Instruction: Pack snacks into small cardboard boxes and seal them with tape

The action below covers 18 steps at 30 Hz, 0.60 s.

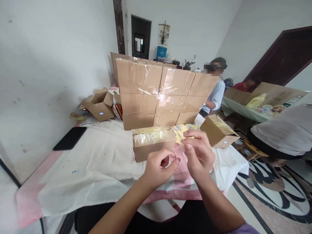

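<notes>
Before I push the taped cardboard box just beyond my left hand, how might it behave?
The box should be fairly stiff, given its straight edges. Its flat sides make rolling unlikely. The wrinkled cloth beneath may bunch up as it slides.

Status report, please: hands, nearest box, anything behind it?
Left hand, right hand: fingers curled, grip unclear. Nearest box: tape across top, beyond left hand. Cardboard partition standing behind it.
</notes>
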Each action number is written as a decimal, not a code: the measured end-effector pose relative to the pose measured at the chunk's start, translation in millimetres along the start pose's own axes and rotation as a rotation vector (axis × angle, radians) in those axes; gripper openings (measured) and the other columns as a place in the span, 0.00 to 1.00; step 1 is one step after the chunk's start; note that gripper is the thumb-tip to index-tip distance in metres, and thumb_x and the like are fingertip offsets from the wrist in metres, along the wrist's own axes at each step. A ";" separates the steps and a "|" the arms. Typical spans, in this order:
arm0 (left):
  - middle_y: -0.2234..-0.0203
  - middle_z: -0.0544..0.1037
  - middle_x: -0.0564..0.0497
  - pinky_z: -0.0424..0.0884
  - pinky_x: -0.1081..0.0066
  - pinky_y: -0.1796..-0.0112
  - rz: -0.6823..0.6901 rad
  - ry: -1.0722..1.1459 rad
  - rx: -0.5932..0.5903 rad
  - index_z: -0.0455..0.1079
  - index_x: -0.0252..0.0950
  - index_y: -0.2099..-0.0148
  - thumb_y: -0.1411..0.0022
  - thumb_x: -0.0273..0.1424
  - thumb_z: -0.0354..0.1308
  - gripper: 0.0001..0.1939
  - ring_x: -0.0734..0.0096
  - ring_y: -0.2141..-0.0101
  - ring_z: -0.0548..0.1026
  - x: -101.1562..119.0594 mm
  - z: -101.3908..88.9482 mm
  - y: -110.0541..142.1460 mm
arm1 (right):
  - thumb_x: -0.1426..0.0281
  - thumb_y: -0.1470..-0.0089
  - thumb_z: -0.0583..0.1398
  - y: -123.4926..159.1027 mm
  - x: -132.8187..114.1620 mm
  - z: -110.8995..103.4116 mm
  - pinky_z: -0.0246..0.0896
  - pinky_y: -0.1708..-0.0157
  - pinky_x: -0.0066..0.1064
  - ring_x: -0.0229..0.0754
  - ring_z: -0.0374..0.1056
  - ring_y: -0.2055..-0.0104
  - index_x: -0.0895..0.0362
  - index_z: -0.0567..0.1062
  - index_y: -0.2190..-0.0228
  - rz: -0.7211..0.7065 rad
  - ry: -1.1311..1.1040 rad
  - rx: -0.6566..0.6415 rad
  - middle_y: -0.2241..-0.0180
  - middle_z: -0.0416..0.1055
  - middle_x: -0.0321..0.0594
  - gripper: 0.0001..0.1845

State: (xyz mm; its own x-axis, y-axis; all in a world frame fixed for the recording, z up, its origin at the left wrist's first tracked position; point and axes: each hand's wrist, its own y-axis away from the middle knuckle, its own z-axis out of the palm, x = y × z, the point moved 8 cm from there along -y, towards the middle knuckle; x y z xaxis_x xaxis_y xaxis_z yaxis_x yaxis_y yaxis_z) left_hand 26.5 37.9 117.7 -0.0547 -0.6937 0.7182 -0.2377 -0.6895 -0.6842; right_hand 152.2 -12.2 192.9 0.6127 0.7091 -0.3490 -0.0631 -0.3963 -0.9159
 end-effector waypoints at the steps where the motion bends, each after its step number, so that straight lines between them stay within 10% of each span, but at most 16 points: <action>1: 0.84 0.57 0.64 0.56 0.76 0.76 -0.078 0.018 -0.070 0.68 0.39 0.64 0.39 0.29 0.62 0.04 0.81 0.82 0.57 -5.3 10.0 1.7 | 0.76 0.39 0.60 -0.7 5.2 -3.5 0.66 0.52 0.43 0.45 0.69 0.53 0.50 0.80 0.61 0.026 0.037 0.032 0.59 0.70 0.40 0.11; 7: 0.83 0.60 0.66 0.56 0.72 0.73 -0.397 0.159 -0.401 0.62 0.40 0.49 0.40 0.31 0.60 0.18 0.76 0.80 0.62 -13.1 58.3 21.4 | 0.70 0.37 0.60 8.4 46.6 -14.6 0.62 0.47 0.46 0.47 0.67 0.49 0.50 0.80 0.66 0.232 0.112 0.071 0.57 0.67 0.41 0.07; 18: 0.84 0.54 0.65 0.51 0.70 0.77 -0.476 0.245 -0.346 0.63 0.42 0.55 0.37 0.30 0.56 0.09 0.76 0.82 0.56 -15.4 51.2 23.5 | 0.69 0.39 0.61 -4.4 58.6 -3.4 0.62 0.47 0.45 0.47 0.67 0.52 0.50 0.80 0.69 0.124 0.040 0.116 0.59 0.68 0.40 0.08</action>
State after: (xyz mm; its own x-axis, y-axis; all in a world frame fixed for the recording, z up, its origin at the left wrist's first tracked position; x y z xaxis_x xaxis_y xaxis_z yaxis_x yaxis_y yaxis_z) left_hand 71.4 21.7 84.0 -0.0762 -0.2316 0.9698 -0.5878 -0.7752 -0.2313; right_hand 191.0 29.1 177.1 0.6254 0.6343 -0.4545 -0.2290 -0.4076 -0.8840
